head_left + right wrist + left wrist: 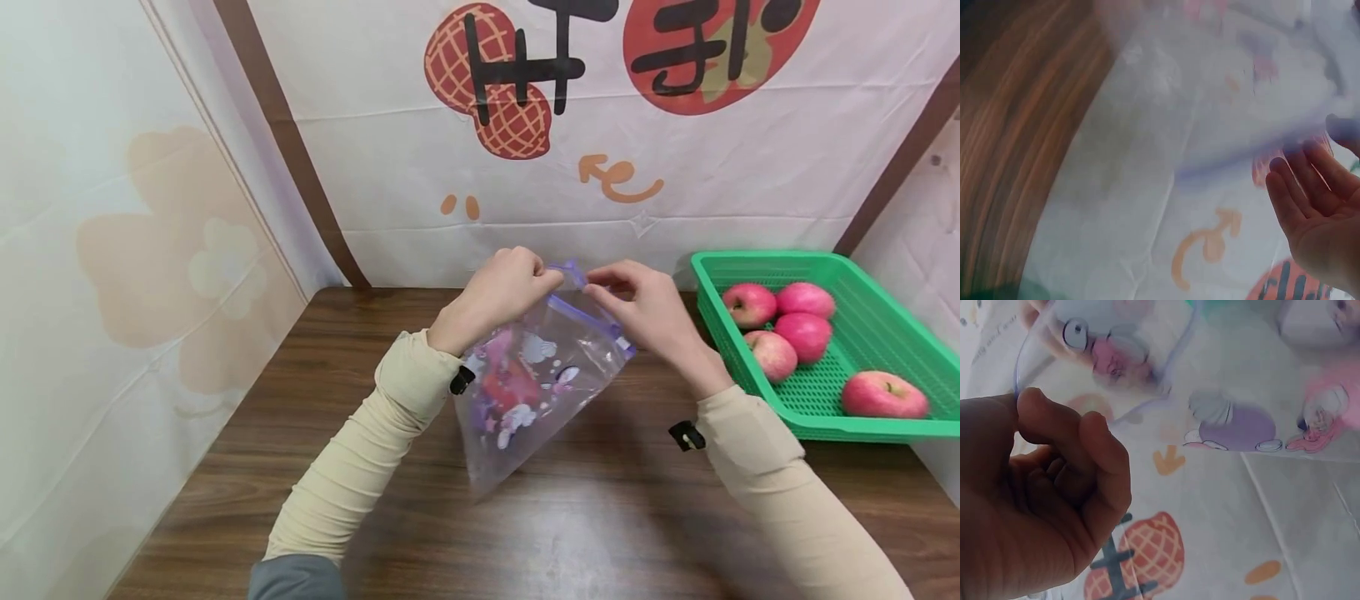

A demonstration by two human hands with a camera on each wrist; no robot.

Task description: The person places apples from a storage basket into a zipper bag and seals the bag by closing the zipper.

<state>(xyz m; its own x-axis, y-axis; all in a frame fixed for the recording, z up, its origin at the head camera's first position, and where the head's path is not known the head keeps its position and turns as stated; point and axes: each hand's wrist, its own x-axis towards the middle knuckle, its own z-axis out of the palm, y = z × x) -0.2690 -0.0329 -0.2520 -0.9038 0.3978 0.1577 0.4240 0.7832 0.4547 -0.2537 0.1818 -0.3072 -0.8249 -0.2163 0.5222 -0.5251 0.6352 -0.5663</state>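
Note:
A clear zip bag [551, 367] with a purple seal and printed cartoon figures hangs tilted above the wooden table. Its mouth is parted between the two hands. My left hand [501, 287] pinches one side of the top edge, its fingers curled in the left wrist view. Across the mouth, my right hand [647, 307] pinches the other side between thumb and fingertips. A white slider [624, 343] sits at the seal's right end. Red shows in the bag's middle; whether it is print or contents, I cannot tell. The right wrist view blurs the bag.
At the right stands a green plastic basket [798, 425] holding several red apples [802, 336]. The brown wooden table [315, 367] lies below the hands. A printed white cloth [390, 167] closes off the back, and another covers the left side.

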